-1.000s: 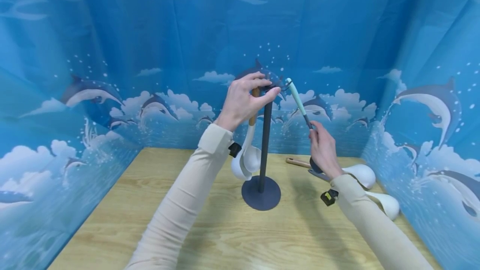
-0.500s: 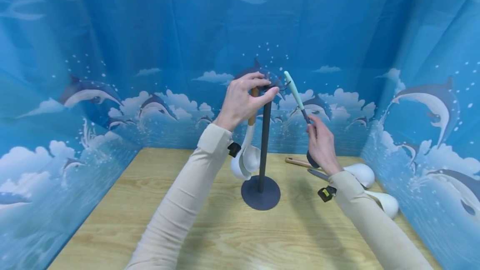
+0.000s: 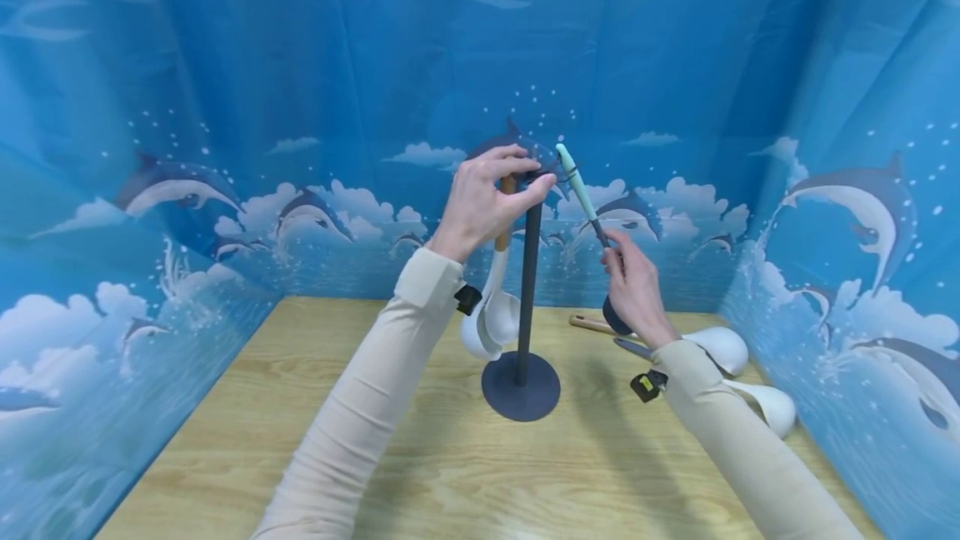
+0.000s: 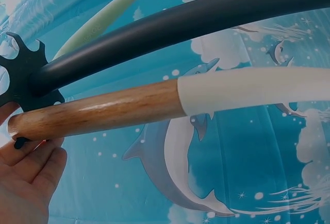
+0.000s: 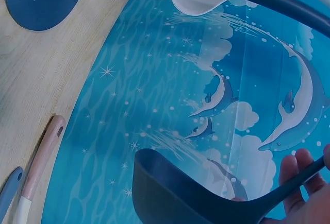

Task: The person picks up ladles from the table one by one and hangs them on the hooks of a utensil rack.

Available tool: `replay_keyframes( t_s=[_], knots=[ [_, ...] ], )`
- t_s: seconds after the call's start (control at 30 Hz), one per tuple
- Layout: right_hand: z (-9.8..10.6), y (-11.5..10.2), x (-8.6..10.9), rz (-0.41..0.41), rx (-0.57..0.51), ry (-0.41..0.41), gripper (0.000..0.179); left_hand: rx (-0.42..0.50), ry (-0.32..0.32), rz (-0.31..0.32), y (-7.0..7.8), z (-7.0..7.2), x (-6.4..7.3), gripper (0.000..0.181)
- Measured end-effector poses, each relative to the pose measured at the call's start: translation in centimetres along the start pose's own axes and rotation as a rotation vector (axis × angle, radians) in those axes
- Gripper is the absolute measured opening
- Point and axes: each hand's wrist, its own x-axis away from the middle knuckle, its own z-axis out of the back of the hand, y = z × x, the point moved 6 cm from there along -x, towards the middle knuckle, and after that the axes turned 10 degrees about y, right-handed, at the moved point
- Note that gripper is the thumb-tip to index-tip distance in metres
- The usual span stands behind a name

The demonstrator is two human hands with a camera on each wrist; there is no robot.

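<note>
A dark utensil stand rises from a round base. My left hand grips its hooked top, thumb in front and fingers over it. White utensils hang on the stand's left side; a wooden handle shows large in the left wrist view. On the right, my right hand pinches a ladle by its dark shaft, bowl down. The ladle's mint handle points up, its upper end overlapping a hook. In the right wrist view the dark ladle bowl fills the lower middle.
On the wooden table, right of the stand, lie a wooden handle, a grey handle and white utensil heads, partly behind my right arm. Blue dolphin-print curtains enclose the back and sides.
My right hand has moved left and slightly up with the ladle, bringing the mint handle's end from beside the stand's hook to overlapping it. My left hand stays on the stand's top.
</note>
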Motion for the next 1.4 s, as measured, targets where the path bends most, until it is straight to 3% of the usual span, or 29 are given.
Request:
replay_keyframes(
  t_s=[0.5, 0.93, 1.4],
  knots=[
    [-0.6, 0.3, 0.1, 0.024, -0.006, -0.039, 0.034, 0.023, 0.009, -0.013, -0.1, -0.1, -0.1, 0.039],
    [-2.4, -0.1, 1.3, 0.049, -0.087, -0.158, 0.035, 0.035, 0.012, 0.002, -0.3, -0.1, 0.0, 0.038],
    [-3.9, -0.6, 1.6, 0.083, -0.144, -0.191, 0.036, 0.034, 0.006, 0.010, -0.3, -0.1, 0.1, 0.037]
  ],
)
